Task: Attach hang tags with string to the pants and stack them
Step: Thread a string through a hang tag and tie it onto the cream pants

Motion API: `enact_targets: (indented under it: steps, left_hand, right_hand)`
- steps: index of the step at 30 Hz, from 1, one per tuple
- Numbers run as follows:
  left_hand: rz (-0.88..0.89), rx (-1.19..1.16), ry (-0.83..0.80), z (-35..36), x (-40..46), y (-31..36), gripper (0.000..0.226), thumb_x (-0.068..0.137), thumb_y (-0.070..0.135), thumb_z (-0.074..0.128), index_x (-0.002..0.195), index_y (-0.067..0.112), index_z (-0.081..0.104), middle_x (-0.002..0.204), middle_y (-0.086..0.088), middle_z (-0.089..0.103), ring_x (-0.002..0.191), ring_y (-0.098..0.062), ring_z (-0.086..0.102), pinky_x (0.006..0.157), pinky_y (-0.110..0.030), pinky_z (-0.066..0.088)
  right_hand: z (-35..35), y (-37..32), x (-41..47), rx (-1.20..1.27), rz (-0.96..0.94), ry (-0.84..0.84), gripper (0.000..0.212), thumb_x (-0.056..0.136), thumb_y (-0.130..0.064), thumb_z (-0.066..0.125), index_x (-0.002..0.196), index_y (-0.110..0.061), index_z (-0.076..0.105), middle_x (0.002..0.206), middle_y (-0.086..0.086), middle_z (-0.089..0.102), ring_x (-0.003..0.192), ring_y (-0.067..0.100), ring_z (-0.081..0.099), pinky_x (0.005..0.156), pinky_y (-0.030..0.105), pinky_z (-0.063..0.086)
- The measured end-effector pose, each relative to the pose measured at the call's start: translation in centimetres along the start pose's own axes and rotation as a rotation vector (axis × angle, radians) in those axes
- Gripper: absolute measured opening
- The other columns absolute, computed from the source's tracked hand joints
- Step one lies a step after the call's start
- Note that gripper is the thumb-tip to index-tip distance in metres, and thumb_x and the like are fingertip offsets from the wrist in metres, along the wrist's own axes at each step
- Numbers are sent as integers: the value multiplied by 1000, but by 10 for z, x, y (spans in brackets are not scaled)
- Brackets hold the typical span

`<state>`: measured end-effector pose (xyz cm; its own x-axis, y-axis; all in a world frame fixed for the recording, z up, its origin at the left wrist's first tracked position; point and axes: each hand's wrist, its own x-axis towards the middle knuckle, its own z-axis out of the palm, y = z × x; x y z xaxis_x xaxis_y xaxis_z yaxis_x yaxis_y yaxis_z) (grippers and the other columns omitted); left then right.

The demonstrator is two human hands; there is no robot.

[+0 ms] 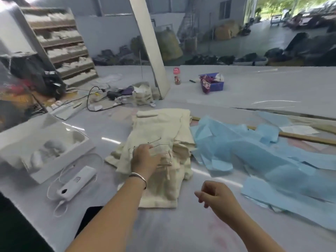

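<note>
A stack of folded cream pants point(160, 135) lies in the middle of the grey table. My left hand point(144, 159), with a bracelet on the wrist, rests on the stack's near part with fingers curled into the fabric by the waistband. A thin dark string point(154, 140) runs across the top pair just beyond the fingers. My right hand point(216, 194) hovers over the bare table to the right of the stack, fingers loosely curled, holding nothing I can see. No hang tag is clearly visible.
Crumpled light blue sheets point(263, 151) spread to the right of the pants. A white box point(41, 148) and a white handheld device with a cord point(78, 180) sit at the left. Farther back are a cable, small clutter, a bottle point(177, 76) and a purple box point(214, 82).
</note>
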<state>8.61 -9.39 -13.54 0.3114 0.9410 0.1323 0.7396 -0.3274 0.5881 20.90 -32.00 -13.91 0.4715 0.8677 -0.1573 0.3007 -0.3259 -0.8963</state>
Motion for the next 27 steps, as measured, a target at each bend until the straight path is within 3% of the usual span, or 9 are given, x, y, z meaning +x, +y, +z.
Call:
enact_targets:
  steps: [4,6,10,15,19,22,23,25,27]
  left_hand:
    - [41,266,-258,40,45,-3,96,68,68,66,145,18,36,149,-6,37,138,-32,33,110,-45,35]
    - [-7,421,-289,60,54,2,105,71,68,62,151,15,20,154,-9,23,138,-36,27,108,-50,34]
    - [89,400,-166,52,82,8,47,85,39,57,120,10,47,121,-14,59,110,-35,57,78,-35,45]
    - [100,132,-94,-22,101,0,6,83,20,52,81,14,53,95,-13,64,82,-35,51,67,-32,38]
    - [223,-61,45,-69,73,-9,15,65,33,51,70,19,52,59,0,51,59,-20,47,52,-30,39]
    - [214,-216,-262,-73,36,-20,29,58,49,47,80,35,59,67,11,60,59,-8,55,57,-26,49]
    - [209,-220,-447,-65,26,-25,29,57,55,48,80,41,60,70,15,62,62,-3,56,62,-21,49]
    - [184,-258,-715,-49,15,-37,29,60,67,55,79,48,65,84,20,65,79,4,60,76,-14,47]
    - [113,-301,-637,-34,18,-56,38,63,75,54,81,45,70,92,26,65,92,9,58,80,-10,41]
  right_hand:
    - [24,-6,35,-41,55,14,28,84,-13,69,63,-3,55,70,19,66,53,9,56,52,15,45]
    - [28,-6,48,-51,67,32,29,84,-12,69,61,-6,53,69,19,66,51,8,55,51,13,43]
    - [34,-4,67,-59,98,38,32,84,-14,69,58,-11,52,64,10,67,49,9,56,53,18,42]
    - [42,-11,93,78,106,65,23,86,-13,68,67,-4,59,63,8,68,55,14,58,57,23,45]
    - [45,-36,128,576,160,158,25,96,-25,55,92,0,60,80,19,71,66,24,63,61,30,50]
    - [49,-59,155,865,290,68,42,95,-43,52,105,-3,56,87,21,70,74,30,68,61,34,55]
    - [53,-65,162,829,342,48,49,91,-51,55,109,-5,57,89,20,68,75,30,68,60,34,56]
    - [63,-66,173,468,395,84,63,82,-64,58,114,-9,59,98,12,65,87,31,65,64,34,54]
    - [67,-57,180,-153,311,219,66,79,-71,55,107,-12,59,98,2,59,96,27,60,71,34,47]
